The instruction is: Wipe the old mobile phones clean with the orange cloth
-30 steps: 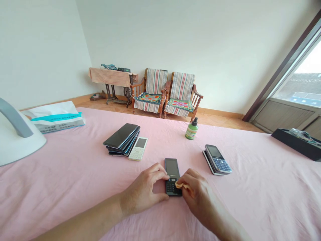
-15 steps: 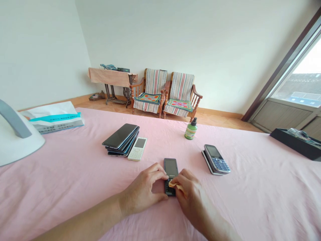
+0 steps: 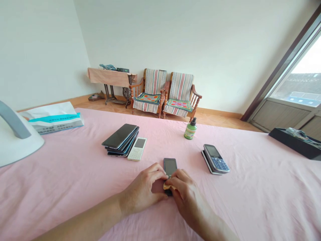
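Note:
A dark keypad mobile phone (image 3: pixel 170 165) lies face up on the pink cloth. My left hand (image 3: pixel 142 189) steadies it from the left, with fingertips at the phone's side and thumb at its lower corner. Pinched in my right hand (image 3: pixel 187 190) is a small yellow cloth (image 3: pixel 168 186), pressed on the phone's keypad. Much of the keypad is hidden by the cloth and fingers. Left of my hands, a white keypad phone (image 3: pixel 137 149) leans by a stack of smartphones (image 3: pixel 120 136). To the right, a blue-keyed phone (image 3: pixel 216 158) rests on another phone.
A green spray bottle (image 3: pixel 190 129) stands farther back. A black box (image 3: pixel 296 142) with clear items sits at the right edge. At the left are a white rounded appliance (image 3: pixel 17 147) and a tissue pack (image 3: pixel 57 117). Two wooden chairs (image 3: pixel 163 92) stand beyond the pink-covered surface.
My right hand has slid the yellow cloth slightly left across the phone's keypad. The left hand and the phone keep their places.

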Demonstrator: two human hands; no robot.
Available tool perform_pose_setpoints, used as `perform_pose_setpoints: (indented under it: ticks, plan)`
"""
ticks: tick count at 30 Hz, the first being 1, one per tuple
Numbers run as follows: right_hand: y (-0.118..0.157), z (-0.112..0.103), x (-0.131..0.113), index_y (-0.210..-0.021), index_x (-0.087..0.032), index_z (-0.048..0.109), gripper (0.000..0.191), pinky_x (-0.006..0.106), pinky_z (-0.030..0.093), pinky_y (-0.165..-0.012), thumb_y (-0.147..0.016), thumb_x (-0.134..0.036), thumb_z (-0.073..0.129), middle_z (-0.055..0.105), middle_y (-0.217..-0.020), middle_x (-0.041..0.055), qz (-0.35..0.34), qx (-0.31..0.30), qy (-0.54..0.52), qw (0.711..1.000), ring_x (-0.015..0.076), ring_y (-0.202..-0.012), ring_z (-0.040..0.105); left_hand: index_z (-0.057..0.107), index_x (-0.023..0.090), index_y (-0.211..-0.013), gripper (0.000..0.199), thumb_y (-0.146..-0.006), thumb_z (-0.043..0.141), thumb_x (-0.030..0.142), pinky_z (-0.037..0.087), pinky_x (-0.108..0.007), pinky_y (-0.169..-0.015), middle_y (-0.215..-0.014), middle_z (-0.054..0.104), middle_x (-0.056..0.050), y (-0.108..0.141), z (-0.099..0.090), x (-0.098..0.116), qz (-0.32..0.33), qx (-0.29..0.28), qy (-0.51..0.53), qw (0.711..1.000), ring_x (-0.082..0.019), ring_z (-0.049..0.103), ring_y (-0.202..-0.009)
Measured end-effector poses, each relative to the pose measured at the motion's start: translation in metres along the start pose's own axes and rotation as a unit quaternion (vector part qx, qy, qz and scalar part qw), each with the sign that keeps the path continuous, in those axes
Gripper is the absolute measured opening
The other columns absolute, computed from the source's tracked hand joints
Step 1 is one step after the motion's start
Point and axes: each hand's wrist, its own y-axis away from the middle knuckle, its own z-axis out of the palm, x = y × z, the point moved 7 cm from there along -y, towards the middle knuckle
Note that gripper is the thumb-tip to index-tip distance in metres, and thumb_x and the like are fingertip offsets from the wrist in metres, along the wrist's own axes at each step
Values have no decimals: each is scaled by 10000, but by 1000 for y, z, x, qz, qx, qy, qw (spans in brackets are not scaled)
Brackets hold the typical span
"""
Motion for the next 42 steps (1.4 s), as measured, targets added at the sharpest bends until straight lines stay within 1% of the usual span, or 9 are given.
perform_pose_setpoints:
  ticks: [3, 8, 15, 19, 22, 28, 31, 36, 42]
  plan:
    - [0, 0, 0, -833, -162, 659, 324, 263, 407, -661, -777, 69, 439, 571, -840, 61, 10, -3, -3, 1000, 172, -767, 529, 647, 193, -898, 377, -609, 779, -9, 470, -255, -821, -967, 563, 1, 0, 0, 0, 2, -1, 0, 1000, -158, 582, -905]
    - [8, -13, 18, -751, -161, 622, 278, 258, 361, -604, -699, 75, 484, 544, -759, 27, 64, 18, 22, 998, 156, -684, 515, 643, 199, -987, 454, -600, 809, 31, 462, -289, -873, -1005, 570, -19, 2, -1, 0, 4, 0, -2, 1000, -178, 578, -945]
    - [5, -2, 1, -799, -173, 635, 335, 272, 394, -687, -703, 87, 446, 565, -852, 44, 30, -18, -15, 999, 176, -796, 524, 647, 204, -927, 310, -669, 773, 86, 481, -281, -822, -975, 573, -18, 1, 0, 0, 12, 2, -7, 1000, -178, 584, -917]
    - [8, -10, 11, -750, -170, 612, 302, 264, 380, -641, -671, 81, 464, 553, -791, 29, 60, -10, 3, 998, 162, -724, 520, 640, 207, -971, 396, -634, 791, 63, 473, -298, -859, -1001, 577, -22, 2, -1, 1, 14, 1, -4, 1000, -185, 581, -940]
    - [10, -10, 10, -773, -174, 619, 324, 258, 385, -648, -676, 87, 453, 557, -818, 31, 50, -10, -2, 999, 160, -742, 521, 639, 204, -976, 416, -621, 799, 57, 474, -297, -859, -1003, 577, -24, 2, -1, 1, 15, 2, -4, 1000, -186, 582, -944]
    - [7, -2, -3, -807, -188, 629, 363, 253, 403, -706, -696, 90, 424, 567, -869, 34, 12, -38, -22, 999, 160, -812, 527, 645, 198, -920, 248, -710, 736, 101, 487, -276, -813, -969, 578, -23, 1, 0, 2, 26, 8, -5, 1000, -172, 591, -906]
    - [7, -12, 10, -788, -180, 611, 320, 242, 385, -639, -675, 69, 445, 561, -812, 22, 49, -17, 1, 999, 147, -729, 536, 644, 205, -970, 358, -658, 773, 89, 476, -303, -863, -1005, 581, -24, 1, -1, 2, 13, 0, -9, 1000, -187, 587, -943]
    - [7, -34, 37, -714, -167, 566, 177, 259, 357, -589, -796, -61, 451, 551, -718, 26, 122, 80, 49, 988, 154, -641, 530, 624, 205, -1017, 425, -643, 778, 74, 466, -332, -898, -1043, 577, -37, 3, -2, 3, 8, -4, -21, 1000, -198, 582, -972]
    - [6, -22, 44, -678, -173, 572, 175, 247, 365, -590, -829, -154, 485, 600, -658, 16, 159, 55, -27, 985, 159, -637, 559, 610, 200, -996, 431, -626, 799, 84, 468, -326, -876, -1027, 572, -33, 4, 0, 4, 9, 0, -40, 999, -200, 573, -956]
